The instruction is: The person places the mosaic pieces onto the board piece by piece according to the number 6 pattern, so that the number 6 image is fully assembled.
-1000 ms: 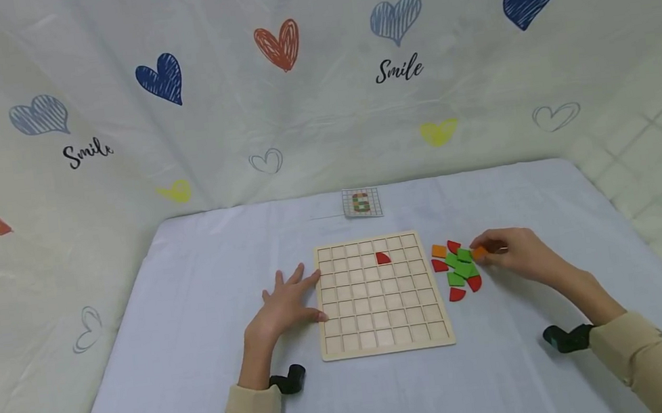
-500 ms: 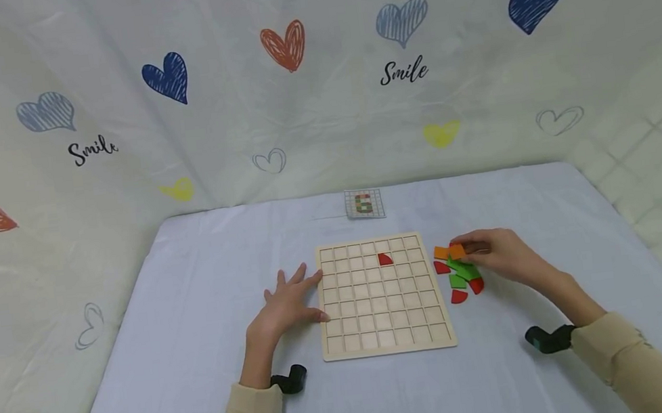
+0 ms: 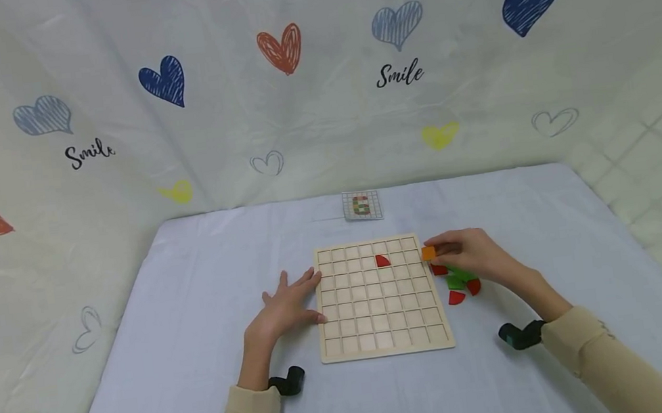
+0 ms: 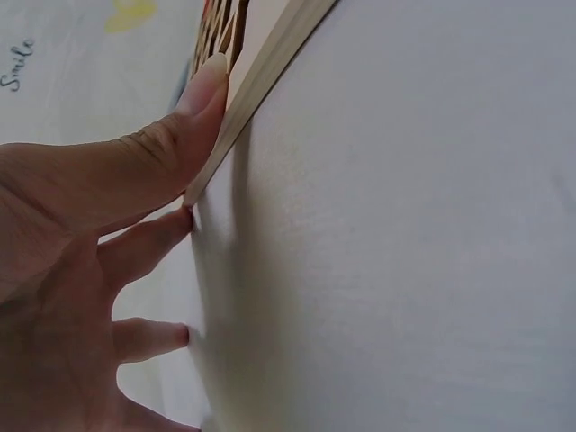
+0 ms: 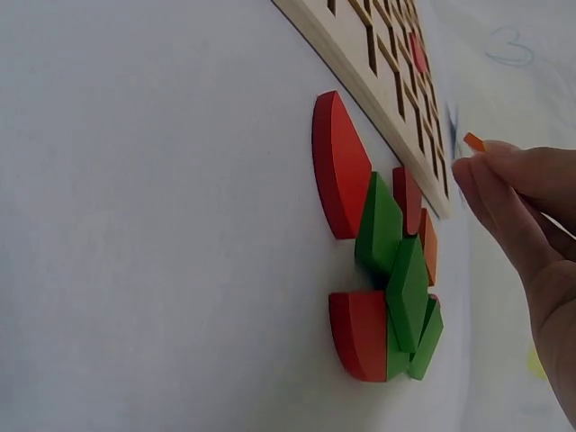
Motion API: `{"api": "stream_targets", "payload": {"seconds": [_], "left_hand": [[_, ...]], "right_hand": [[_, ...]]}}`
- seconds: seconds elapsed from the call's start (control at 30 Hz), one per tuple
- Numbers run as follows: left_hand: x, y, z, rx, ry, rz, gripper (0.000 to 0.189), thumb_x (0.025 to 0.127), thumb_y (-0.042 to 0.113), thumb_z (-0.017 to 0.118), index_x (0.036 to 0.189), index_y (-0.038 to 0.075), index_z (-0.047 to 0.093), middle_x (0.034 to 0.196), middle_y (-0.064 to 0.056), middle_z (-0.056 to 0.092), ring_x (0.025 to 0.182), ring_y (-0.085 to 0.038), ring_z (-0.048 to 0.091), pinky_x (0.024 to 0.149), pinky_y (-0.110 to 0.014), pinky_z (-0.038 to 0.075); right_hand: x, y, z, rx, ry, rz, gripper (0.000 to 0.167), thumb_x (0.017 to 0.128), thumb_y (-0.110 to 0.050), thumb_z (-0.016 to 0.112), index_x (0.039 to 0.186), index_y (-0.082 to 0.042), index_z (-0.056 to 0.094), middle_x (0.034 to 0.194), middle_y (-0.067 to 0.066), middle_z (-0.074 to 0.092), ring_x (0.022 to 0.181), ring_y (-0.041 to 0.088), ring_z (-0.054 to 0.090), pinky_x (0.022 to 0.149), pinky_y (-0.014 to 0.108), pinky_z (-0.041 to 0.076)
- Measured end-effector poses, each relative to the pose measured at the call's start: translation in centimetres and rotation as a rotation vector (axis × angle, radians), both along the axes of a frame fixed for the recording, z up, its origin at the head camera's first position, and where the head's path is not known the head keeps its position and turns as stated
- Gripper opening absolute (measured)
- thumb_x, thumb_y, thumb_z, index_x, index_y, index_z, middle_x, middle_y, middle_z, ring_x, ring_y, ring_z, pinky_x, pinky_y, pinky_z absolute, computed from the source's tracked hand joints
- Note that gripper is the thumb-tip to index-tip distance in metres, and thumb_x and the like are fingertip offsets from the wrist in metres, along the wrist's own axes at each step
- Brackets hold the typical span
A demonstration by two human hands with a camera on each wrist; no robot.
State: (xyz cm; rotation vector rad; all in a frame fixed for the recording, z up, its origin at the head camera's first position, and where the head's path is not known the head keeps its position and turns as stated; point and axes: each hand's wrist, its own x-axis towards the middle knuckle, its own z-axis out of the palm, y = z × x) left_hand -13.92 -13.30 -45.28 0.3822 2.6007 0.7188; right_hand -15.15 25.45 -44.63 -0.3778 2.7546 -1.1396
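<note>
A wooden grid board [image 3: 377,290] lies on the white table, with one red quarter-circle piece [image 3: 383,260] in a cell of its upper part. My left hand [image 3: 284,307] rests at the board's left edge, fingers spread; in the left wrist view its thumb [image 4: 202,90] lies on the wooden rim. Between thumb and fingertips my right hand [image 3: 465,252] pinches an orange square tile [image 3: 428,253], right at the board's upper right edge. In the right wrist view that tile [image 5: 474,141] shows above the table, apart from the loose pieces.
Right of the board lies a loose pile of green tiles [image 5: 409,292], red quarter-circles [image 5: 340,166] and an orange tile [image 5: 429,245], partly under my right hand. Behind the board lies a small pattern card [image 3: 361,206]. A cloth printed with hearts hangs behind the table.
My right hand has moved left with the orange tile, from the pile's right side over the pile to the board's right edge. The left hand has stayed in place.
</note>
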Motion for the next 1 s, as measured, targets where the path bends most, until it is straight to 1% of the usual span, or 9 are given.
{"api": "stream_targets", "payload": {"seconds": [0.13,0.33,0.53,0.63,0.8,1.0], "left_hand": [[0.0,-0.1,0.0,0.001,0.001,-0.007,0.091,0.082,0.031,0.085,0.160,0.020,0.040,0.170,0.000,0.029,0.158,-0.047,0.001,0.107,-0.088,0.002],[0.0,-0.1,0.1,-0.010,0.004,-0.007,0.091,0.082,0.030,0.086,0.160,0.020,0.040,0.170,0.001,0.028,0.159,-0.044,0.005,0.105,-0.089,0.002],[-0.1,0.1,0.1,-0.025,0.000,-0.003,0.093,0.081,0.030,0.087,0.160,0.021,0.040,0.171,-0.003,0.025,0.158,-0.047,0.002,0.108,-0.087,0.002],[-0.1,0.1,0.1,-0.032,0.003,0.008,0.094,0.079,0.030,0.088,0.160,0.022,0.041,0.171,-0.004,0.025,0.157,-0.049,0.002,0.110,-0.086,0.003],[0.0,0.2,0.0,-0.036,0.011,0.024,0.095,0.077,0.032,0.090,0.159,0.024,0.043,0.171,-0.002,0.026,0.158,-0.048,0.004,0.111,-0.085,0.005],[0.1,0.2,0.1,-0.038,0.015,0.033,0.095,0.076,0.033,0.090,0.158,0.024,0.044,0.170,-0.002,0.028,0.158,-0.048,0.006,0.111,-0.085,0.005]], "right_hand": [[-0.3,-1.0,-0.1,0.008,0.015,0.004,0.035,0.091,-0.010,0.078,0.124,0.000,0.073,0.115,0.016,0.076,0.096,0.025,0.075,0.084,0.033,0.062],[-0.9,-2.8,-0.3,0.005,-0.005,0.036,0.037,0.091,-0.012,0.077,0.127,0.000,0.071,0.114,0.014,0.076,0.094,0.021,0.072,0.084,0.034,0.061],[-1.4,-4.2,-0.4,-0.011,-0.013,0.060,0.036,0.090,-0.013,0.079,0.125,-0.002,0.073,0.110,0.010,0.076,0.093,0.019,0.071,0.088,0.038,0.059],[-1.8,-5.0,-0.4,-0.022,-0.023,0.064,0.034,0.089,-0.012,0.080,0.122,-0.003,0.075,0.108,0.008,0.077,0.091,0.018,0.070,0.087,0.036,0.059],[-2.5,-6.1,-0.4,-0.025,-0.041,0.088,0.034,0.088,-0.012,0.081,0.120,-0.003,0.075,0.107,0.008,0.077,0.092,0.018,0.070,0.087,0.036,0.059],[-3.3,-7.0,-0.6,-0.006,-0.022,0.135,0.031,0.088,-0.010,0.081,0.117,-0.002,0.076,0.103,0.009,0.077,0.090,0.018,0.070,0.084,0.034,0.058]]}}
